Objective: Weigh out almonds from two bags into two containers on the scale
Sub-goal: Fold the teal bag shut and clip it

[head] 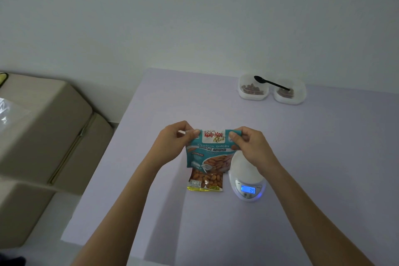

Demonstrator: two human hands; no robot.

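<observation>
Teal almond bag [210, 150] is held upright above the table [151, 157]. Left hand [174, 138] pinches its top left corner, right hand [248, 142] pinches the top right. Second almond bag [206, 180] lies flat just below it, left of the scale [247, 181], display lit. Two containers [252, 88] [290, 93] with almonds sit far right, well apart from the hands, black spoon [271, 82] across them.
</observation>
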